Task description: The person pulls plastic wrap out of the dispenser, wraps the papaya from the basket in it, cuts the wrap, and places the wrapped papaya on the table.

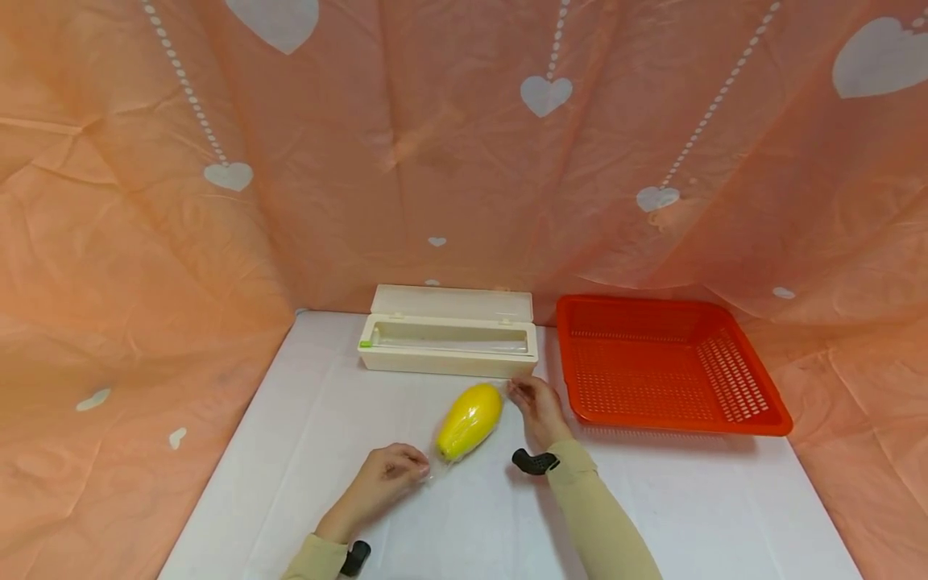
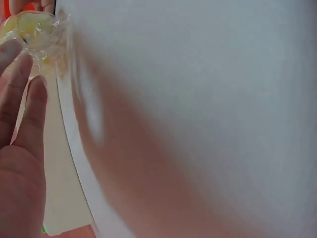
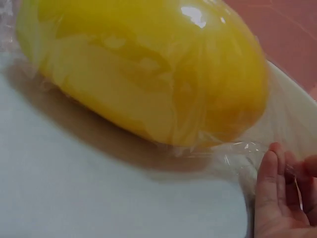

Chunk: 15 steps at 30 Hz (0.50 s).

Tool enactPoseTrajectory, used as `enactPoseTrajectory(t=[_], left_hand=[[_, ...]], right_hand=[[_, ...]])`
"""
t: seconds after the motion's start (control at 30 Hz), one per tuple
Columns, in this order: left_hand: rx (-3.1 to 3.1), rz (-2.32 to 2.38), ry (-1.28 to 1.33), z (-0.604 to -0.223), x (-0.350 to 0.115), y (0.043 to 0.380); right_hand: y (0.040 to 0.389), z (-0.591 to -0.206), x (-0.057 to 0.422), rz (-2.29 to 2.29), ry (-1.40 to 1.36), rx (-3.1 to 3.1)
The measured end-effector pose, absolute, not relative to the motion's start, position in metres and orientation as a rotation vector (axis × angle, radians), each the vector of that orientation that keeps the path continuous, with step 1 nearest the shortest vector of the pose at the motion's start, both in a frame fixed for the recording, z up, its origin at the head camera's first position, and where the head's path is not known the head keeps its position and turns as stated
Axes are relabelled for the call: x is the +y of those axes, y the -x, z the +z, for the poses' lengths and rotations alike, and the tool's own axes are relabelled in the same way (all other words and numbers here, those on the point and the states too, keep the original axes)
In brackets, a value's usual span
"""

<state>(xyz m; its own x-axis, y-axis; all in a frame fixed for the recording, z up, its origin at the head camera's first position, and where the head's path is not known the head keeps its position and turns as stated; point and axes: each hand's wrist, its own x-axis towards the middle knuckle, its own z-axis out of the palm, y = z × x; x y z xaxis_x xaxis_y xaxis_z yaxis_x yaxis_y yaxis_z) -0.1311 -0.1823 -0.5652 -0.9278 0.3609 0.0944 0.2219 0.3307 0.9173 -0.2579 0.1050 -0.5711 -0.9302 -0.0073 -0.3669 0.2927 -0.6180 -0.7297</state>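
A yellow papaya-shaped fruit, smooth, glossy and tapering, is showing through crinkled, clear cling film, with its long axis running from 7 to 1 o'clock in the head view. It is lying between the two hands above or on a matte white tablecloth; whether it is actually touching the cloth is hard to tell. The film is hugging the fruit's body, catching bright glints and gathering into thin, wrinkled tails at both ends.

The left hand, at 8 o'clock from the fruit, is holding its thumb and fingertips together on the lower film tail, while its other fingers are extending fairly straight in the left wrist view. The right hand, at 3 o'clock, is pinching the opposite tail at the fruit's 1 o'clock end, and the film is stretching from the fruit to those fingertips. Beige sleeves are covering the forearms.

At 12 o'clock from the fruit, a long cream dispenser box with rounded corners is standing with its lid raised and a pale roll lying inside. Between 2 and 3 o'clock, a red-orange plastic basket is displaying its perforated floor and slotted wall. Behind everything, a creased orange curtain is hanging, printed with white hearts.
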Motion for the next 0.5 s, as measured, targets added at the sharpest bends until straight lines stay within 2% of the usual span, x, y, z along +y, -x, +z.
enactPoseTrajectory(t=[0.3, 0.5], left_hand=[[2.300, 1.664, -0.496, -0.556, -0.184, 0.128], [2.030, 1.799, -0.502, -0.553, -0.191, 0.128]], right_hand=[[0.261, -0.570, 0.110, -2.560, -0.331, 1.277], [0.264, -0.568, 0.114, -2.535, -0.320, 1.147]])
